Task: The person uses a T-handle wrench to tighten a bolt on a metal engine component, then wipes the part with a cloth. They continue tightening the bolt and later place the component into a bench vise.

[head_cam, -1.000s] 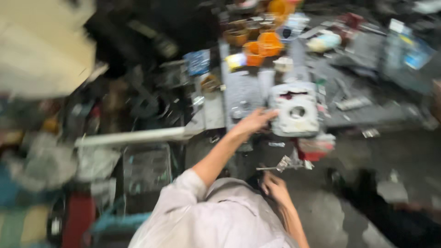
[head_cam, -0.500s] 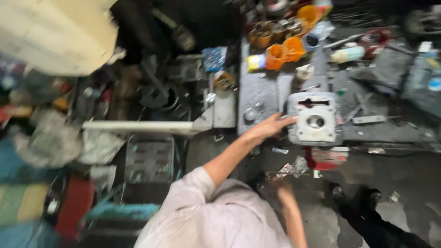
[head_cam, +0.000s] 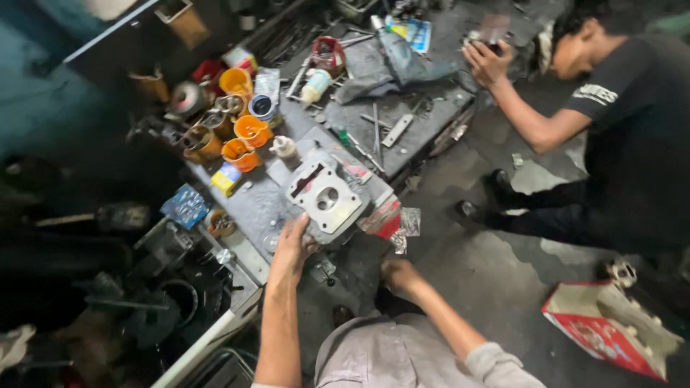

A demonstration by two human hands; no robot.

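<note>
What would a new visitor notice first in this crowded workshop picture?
Probably the pale grey metal engine part at the middle of the dark workbench, with the person's left hand on its near edge. Next, the cluster of orange cups at the bench's left, and the red and white box on the floor, lower right.

Orange plastic cups (head_cam: 241, 140) stand clustered at the back of my workbench (head_cam: 424, 108), with a small white bottle (head_cam: 315, 86) lying beyond them. A blue packet (head_cam: 185, 206) lies at the bench's near left edge. A red and white cardboard box (head_cam: 611, 327) rests on the floor at right. A co-worker (head_cam: 611, 108) crouches opposite me.
</note>
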